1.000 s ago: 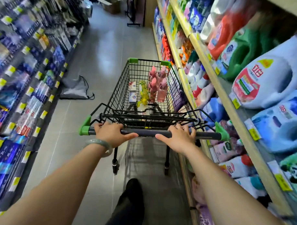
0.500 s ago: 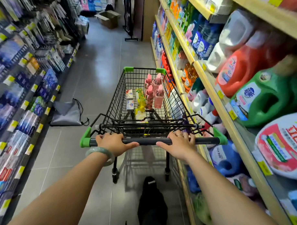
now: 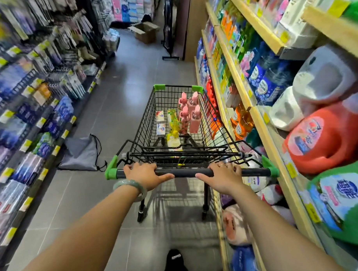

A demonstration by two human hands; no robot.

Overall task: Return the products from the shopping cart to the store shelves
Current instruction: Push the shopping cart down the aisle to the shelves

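Both my left hand [image 3: 147,175] and right hand [image 3: 223,177] are wrapped tight round the cart handle [image 3: 185,172] to steer, pink bottles [image 3: 190,113] riding upright at 12 o'clock, shelves [image 3: 244,91] at 2.

Packets on the rack [image 3: 22,109] at nine o'clock blur past reading; the shoe [image 3: 174,261] at six o'clock is cut off.

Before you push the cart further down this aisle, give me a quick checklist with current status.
1. Left hand gripping the cart handle: ok.
2. Right hand gripping the handle: ok.
3. Pink bottles upright in the cart: ok.
4. Floor directly ahead of the cart free: ok.
5. Grey bag on the floor, left of the path: ok, apart from the cart.
6. Clearance from the right shelf: cannot tell, looks tight.
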